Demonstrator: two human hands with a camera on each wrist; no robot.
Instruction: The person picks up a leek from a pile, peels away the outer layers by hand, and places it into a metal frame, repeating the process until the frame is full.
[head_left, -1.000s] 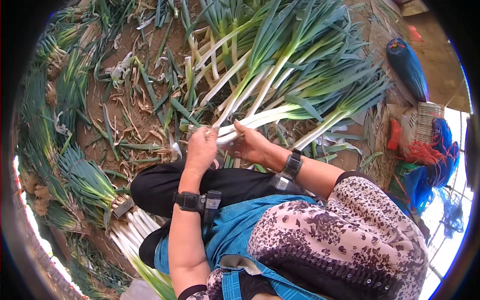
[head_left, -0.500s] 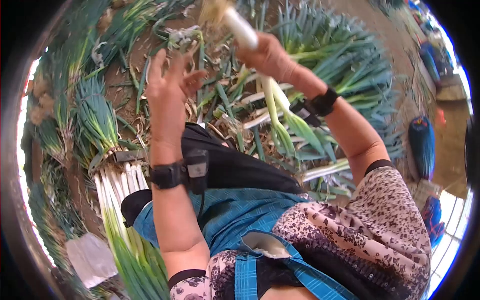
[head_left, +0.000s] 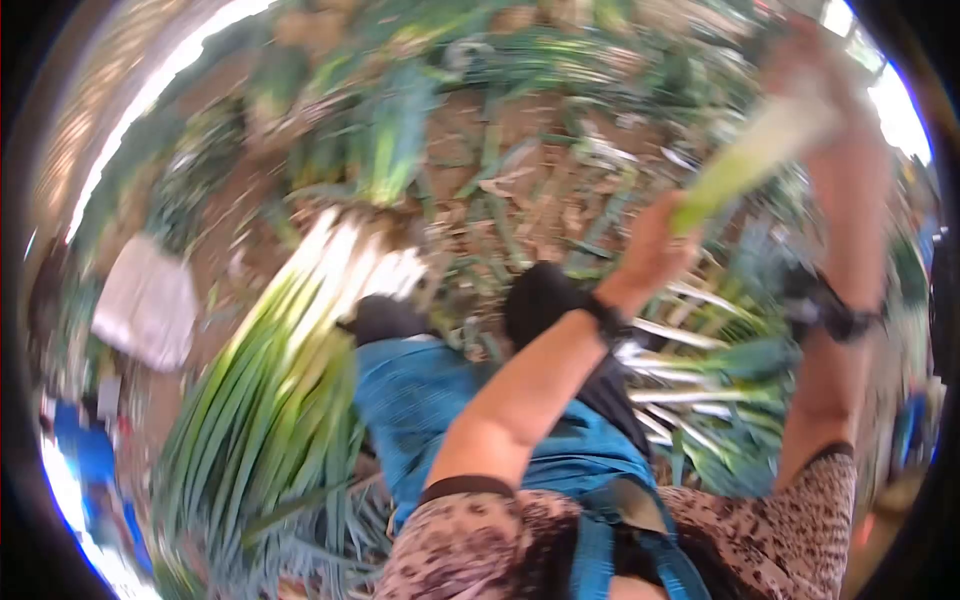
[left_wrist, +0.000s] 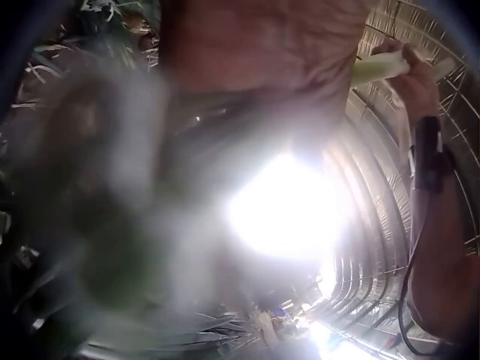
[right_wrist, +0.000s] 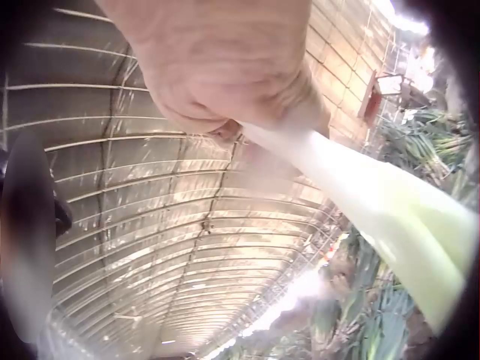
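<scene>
A leek [head_left: 760, 150] is held up at the upper right of the head view, its white part towards the right hand and its green part towards the left. My blurred right hand [head_left: 825, 85] grips the white part; the right wrist view shows that hand [right_wrist: 232, 67] curled round the pale stalk [right_wrist: 375, 191]. Lower down, my left hand [head_left: 655, 250] has its fingers curled at the green end. In the left wrist view the left hand [left_wrist: 262, 49] fills the top, its fingertips hidden, and the right hand [left_wrist: 416, 82] holds the leek [left_wrist: 377, 69] beyond.
A large bundle of leeks [head_left: 260, 400] lies at the left, white ends upward in the view. Loose leeks [head_left: 690, 390] lie to the right of the knees. A pale sack [head_left: 150, 305] is at the far left, and dry leaf scraps [head_left: 520, 180] cover the soil ahead.
The head view has swung left. The leek is raised to the upper right in my right hand, and my left hand, spread and empty half a second earlier, now grips its green end.
</scene>
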